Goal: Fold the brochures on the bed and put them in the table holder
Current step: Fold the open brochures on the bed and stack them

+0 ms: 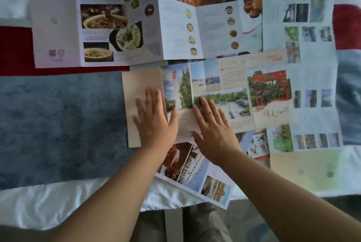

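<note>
Pressing brochure (269,95), long axis left-right, under straight, slightly spread fingers: left hand (154,122) on end panel (136,85), right hand (211,134) just beside.

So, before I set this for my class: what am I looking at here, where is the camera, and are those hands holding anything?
There is no machine. One camera worn on a person's head looks down at their own two bare hands. Unfolded brochures lie spread over a bed: a food brochure at the far left and a scenery brochure in the middle. The left hand and right hand lie flat, fingers straight, on the scenery brochure, pressing rather than gripping. No table holder shows.
</note>
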`<state>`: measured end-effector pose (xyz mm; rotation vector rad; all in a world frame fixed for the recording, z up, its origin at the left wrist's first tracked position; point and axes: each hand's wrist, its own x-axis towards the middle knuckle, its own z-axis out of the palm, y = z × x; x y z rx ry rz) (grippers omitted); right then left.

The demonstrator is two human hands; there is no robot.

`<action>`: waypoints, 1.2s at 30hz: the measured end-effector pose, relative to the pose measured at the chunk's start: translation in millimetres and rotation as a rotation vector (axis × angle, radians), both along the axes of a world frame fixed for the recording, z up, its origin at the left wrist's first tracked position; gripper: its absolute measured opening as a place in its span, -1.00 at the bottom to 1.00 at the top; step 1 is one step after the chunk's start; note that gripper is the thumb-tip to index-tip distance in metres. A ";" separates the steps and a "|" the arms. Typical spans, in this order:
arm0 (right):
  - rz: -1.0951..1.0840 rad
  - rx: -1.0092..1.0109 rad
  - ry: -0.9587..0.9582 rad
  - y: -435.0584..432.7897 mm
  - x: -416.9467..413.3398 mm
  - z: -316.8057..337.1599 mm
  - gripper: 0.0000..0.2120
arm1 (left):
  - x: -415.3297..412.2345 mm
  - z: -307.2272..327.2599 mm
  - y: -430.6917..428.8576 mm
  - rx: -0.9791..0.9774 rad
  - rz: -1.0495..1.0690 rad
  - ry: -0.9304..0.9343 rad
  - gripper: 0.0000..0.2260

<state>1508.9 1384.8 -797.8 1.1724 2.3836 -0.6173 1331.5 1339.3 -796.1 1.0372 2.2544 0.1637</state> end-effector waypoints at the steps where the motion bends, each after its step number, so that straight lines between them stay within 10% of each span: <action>1: -0.002 -0.001 0.005 -0.4 3.6 -1.4 -0.29 | 3.5 -4.3 0.9 -0.013 -0.007 0.024 -0.23; 36: 0.256 0.025 0.138 -92.2 -113.5 -24.0 -0.39 | -125.0 -41.1 -151.7 -0.038 0.163 0.275 0.06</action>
